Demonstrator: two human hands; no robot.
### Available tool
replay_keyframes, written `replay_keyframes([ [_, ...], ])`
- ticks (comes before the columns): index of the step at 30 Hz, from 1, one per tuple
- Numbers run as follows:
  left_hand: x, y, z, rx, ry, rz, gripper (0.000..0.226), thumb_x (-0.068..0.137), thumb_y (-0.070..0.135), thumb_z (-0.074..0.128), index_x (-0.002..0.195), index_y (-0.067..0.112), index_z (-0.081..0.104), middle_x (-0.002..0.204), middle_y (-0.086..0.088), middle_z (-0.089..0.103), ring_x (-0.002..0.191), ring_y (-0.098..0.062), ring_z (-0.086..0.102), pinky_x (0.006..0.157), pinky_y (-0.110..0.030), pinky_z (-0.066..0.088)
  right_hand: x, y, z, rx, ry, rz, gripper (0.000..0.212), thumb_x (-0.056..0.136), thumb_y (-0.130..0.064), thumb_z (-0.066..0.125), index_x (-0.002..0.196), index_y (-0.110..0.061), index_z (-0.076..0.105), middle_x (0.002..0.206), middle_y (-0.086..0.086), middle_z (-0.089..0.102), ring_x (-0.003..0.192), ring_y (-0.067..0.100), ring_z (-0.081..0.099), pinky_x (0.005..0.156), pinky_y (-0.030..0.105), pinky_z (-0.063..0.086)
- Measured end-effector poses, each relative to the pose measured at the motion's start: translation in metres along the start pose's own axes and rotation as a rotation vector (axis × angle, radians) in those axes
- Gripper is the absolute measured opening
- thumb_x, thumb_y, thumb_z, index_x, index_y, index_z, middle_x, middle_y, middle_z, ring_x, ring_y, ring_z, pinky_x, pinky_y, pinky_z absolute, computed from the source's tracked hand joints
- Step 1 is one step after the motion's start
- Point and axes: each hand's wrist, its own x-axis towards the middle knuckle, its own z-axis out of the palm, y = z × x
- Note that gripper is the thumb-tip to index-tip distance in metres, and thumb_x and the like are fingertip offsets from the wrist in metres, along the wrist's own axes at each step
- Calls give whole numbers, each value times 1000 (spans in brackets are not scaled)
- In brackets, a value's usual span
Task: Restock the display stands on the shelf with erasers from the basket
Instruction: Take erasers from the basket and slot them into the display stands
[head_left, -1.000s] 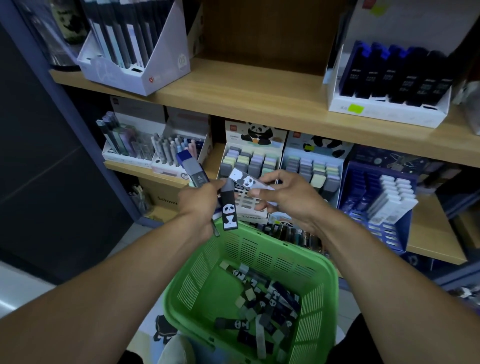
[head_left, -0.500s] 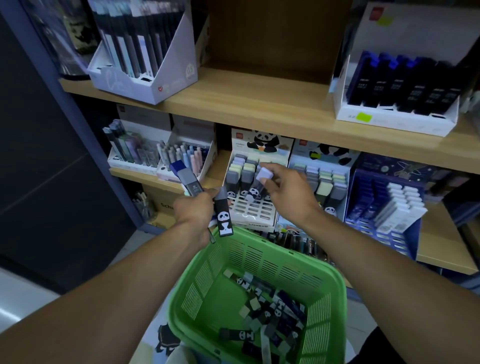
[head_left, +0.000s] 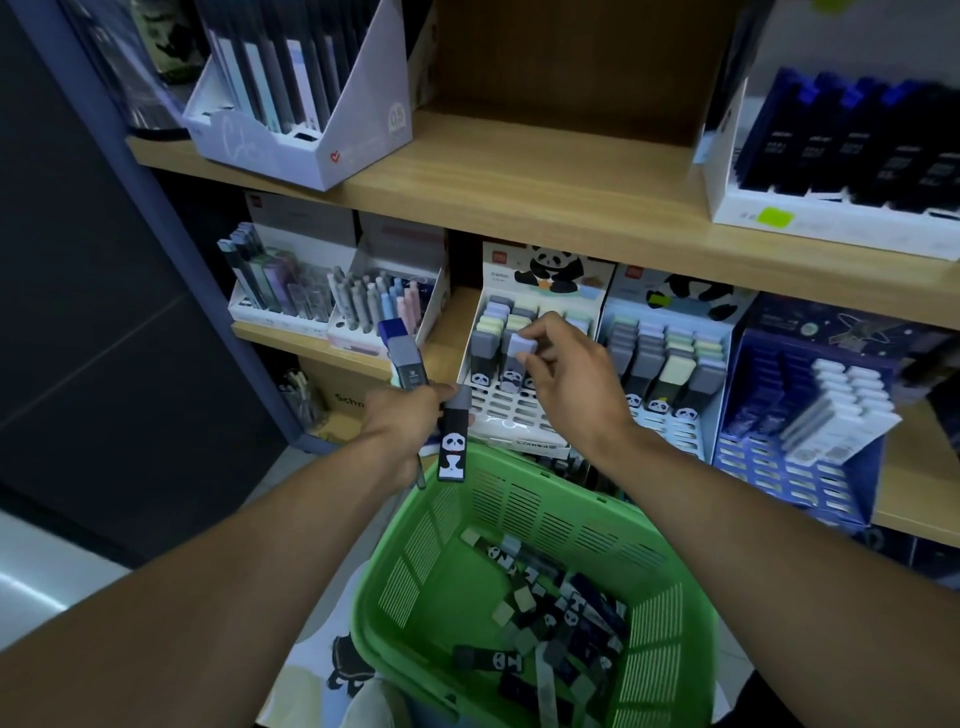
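A green plastic basket (head_left: 540, 499) hangs in front of me with several panda erasers (head_left: 550, 613) lying in its bottom. My left hand (head_left: 402, 421) grips a few erasers at once: a black panda eraser (head_left: 453, 447) points down and a grey-and-blue one (head_left: 402, 358) sticks up. My right hand (head_left: 569, 369) pinches a pale lilac-topped eraser (head_left: 518, 345) over a slot of the left panda display stand (head_left: 519, 410) on the lower shelf. A second panda stand (head_left: 670, 374) to its right is full of erasers.
A blue stand (head_left: 789, 447) with white erasers stands at the right of the lower shelf. Pen displays (head_left: 332, 306) stand at the left. On the upper wooden shelf (head_left: 530, 182) are a white pen box (head_left: 306, 140) and a white box of dark blue items (head_left: 841, 197).
My right hand has carried its eraser from near my left hand up and back to the left panda stand. The left hand has kept its hold on its erasers.
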Motion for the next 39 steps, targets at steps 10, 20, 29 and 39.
replay_keyframes([
  [10,-8,-4,11,36,-59,-8,17,88,7,73,100,0,64,87,-17,75,66,-27,75,61,-36,62,3,1,4,2,27,-53,7,101,-16,56,105,-21,59,102,-7,67,85,10,63,68,27,50],
  [20,-10,-5,9,42,-66,-10,21,88,7,74,103,-3,62,91,-20,75,71,-31,75,68,-41,63,6,2,2,41,26,-12,6,100,-18,58,104,-22,60,95,-7,69,83,12,65,71,34,56],
  [29,-12,-4,11,42,-76,-16,21,87,6,74,102,-2,62,87,-20,75,68,-31,75,62,-37,62,9,3,5,6,45,-27,4,98,-17,61,96,-20,61,96,-5,70,82,12,66,74,38,57],
  [39,-11,-4,10,66,-95,-23,23,87,9,75,105,0,62,87,-19,76,72,-31,76,64,-39,62,13,1,-4,-115,86,0,15,95,-23,68,106,-18,77,95,0,72,81,13,63,81,29,54],
])
